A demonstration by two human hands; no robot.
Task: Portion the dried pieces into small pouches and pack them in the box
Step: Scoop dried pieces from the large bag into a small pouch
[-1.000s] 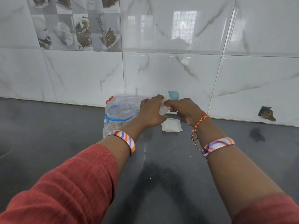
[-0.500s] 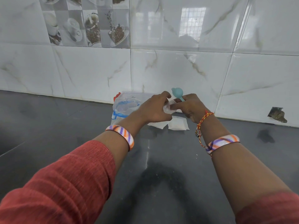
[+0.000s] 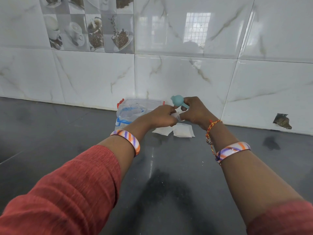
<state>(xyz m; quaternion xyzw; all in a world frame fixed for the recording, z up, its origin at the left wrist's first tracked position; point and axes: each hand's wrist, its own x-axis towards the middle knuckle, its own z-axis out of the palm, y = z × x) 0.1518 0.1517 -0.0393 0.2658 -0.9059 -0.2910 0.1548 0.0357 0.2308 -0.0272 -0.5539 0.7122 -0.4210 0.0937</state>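
Observation:
My left hand [image 3: 161, 117] and my right hand [image 3: 194, 111] meet over the dark counter near the wall, both pinching a small white pouch [image 3: 176, 115] between them. My right hand also grips a teal scoop [image 3: 177, 100], its bowl pointing up-left. Two flat white pouches [image 3: 183, 130] lie on the counter just below the hands. A clear plastic bag with a blue zip [image 3: 130, 112] stands to the left. Behind the bag sits a clear box with red clips [image 3: 144, 100]. The dried pieces are not visible.
The dark grey counter [image 3: 160, 167] stretches wide toward me and to both sides. A white marble-tiled wall [image 3: 186, 73] rises right behind the box. A dark broken patch [image 3: 282, 120] marks the wall's base at the right.
The hands have stayed together on the small pouch. A second flat pouch now shows on the counter under the left hand. The view has shifted slightly.

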